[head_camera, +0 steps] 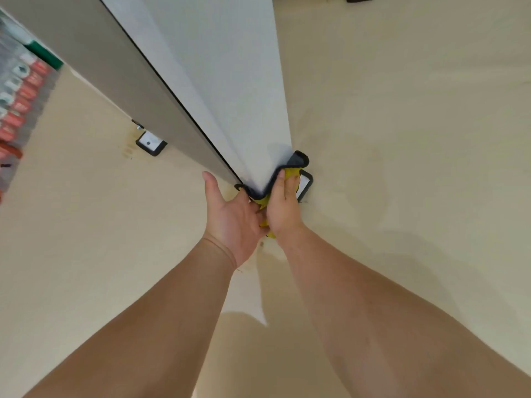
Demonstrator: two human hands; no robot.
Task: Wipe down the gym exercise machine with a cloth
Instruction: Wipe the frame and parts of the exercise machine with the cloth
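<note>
so the cloth (297, 160) is right down at the base of the machine (230, 81), bunched round the corner of the white upright just above the floor (402, 139); right hand (283, 208) has its grip closed on it, fingers over the yellow side; left hand (232, 219) is alongside, thumb spread, fingers tucked under the cloth so can't tell its grip; cloth looks soft, light and floppy, so I'd hold it wadded in the palm; the upright looks rigid and smooth, fine to press on
</note>
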